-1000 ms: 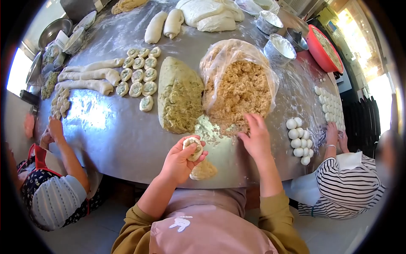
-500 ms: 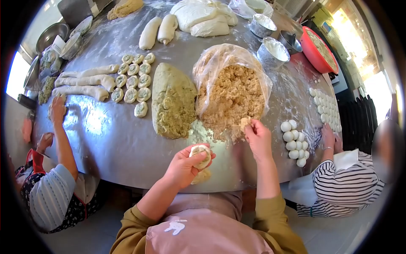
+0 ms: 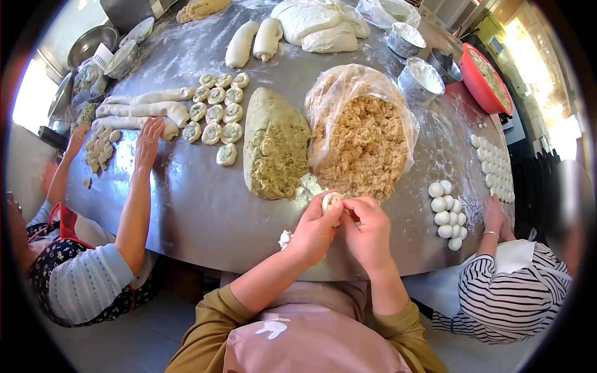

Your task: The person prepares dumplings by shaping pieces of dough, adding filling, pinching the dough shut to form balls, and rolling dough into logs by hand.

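Note:
My left hand (image 3: 314,229) is closed round a small dough piece (image 3: 332,201) with filling in its middle. Against its right side is my right hand (image 3: 367,231), its fingers pinched together at the dough's edge; whatever they hold is hidden. Just beyond both hands lies a mound of brown crumbly filling (image 3: 364,143) under a clear plastic bag. To its left sits a big lump of green paste (image 3: 275,149). Rows of small filled dough rounds (image 3: 213,114) stand left of the paste. A small dough bit (image 3: 285,239) lies by my left wrist.
At left, a co-worker's hand (image 3: 149,140) rests on long dough rolls (image 3: 140,110). A second co-worker's hand (image 3: 493,214) is at right, near flat white pieces (image 3: 494,163) and white balls (image 3: 443,217). Metal bowls (image 3: 420,81) and a red basin (image 3: 485,81) stand at back right.
My right hand has come from the brown filling to the dough in my left hand, and both hands now meet. The left co-worker's hand has moved onto the dough rolls.

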Action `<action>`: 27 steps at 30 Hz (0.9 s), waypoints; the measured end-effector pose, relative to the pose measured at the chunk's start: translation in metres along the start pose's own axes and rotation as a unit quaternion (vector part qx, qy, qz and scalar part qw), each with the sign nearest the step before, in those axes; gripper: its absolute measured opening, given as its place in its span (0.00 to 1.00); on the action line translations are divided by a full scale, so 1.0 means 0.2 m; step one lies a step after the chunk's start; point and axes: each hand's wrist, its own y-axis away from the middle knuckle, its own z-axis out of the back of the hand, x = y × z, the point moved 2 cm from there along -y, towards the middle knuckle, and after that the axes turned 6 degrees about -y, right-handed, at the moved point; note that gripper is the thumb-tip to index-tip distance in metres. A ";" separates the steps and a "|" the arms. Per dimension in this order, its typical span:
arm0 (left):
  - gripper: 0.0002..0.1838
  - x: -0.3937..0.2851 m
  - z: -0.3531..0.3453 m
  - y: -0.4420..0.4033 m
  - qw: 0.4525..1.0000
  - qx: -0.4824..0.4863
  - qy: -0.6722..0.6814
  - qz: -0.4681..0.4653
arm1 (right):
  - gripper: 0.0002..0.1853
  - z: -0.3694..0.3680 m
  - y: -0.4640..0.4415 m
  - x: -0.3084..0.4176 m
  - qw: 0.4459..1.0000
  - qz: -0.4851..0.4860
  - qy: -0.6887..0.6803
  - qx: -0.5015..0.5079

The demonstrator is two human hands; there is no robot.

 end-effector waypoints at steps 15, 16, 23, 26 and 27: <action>0.19 -0.05 0.06 0.06 0.996 0.088 -0.008 -0.026 | 0.13 -0.01 0.02 0.02 0.966 -0.128 -0.217 0.067; 0.19 -0.06 0.08 0.06 0.996 0.083 0.010 -0.011 | 0.14 0.01 0.02 0.01 0.961 -0.120 -0.245 0.048; 0.17 -0.10 0.04 0.12 0.987 0.101 0.085 0.097 | 0.39 0.05 0.01 0.05 0.979 0.175 0.048 0.093; 0.19 -0.03 0.13 0.11 0.966 0.211 0.139 0.057 | 0.37 -0.06 0.03 0.01 0.967 0.227 0.089 0.076; 0.19 -0.07 0.07 0.14 0.994 0.078 0.039 0.067 | 0.33 -0.08 0.03 0.01 0.966 0.233 0.090 0.064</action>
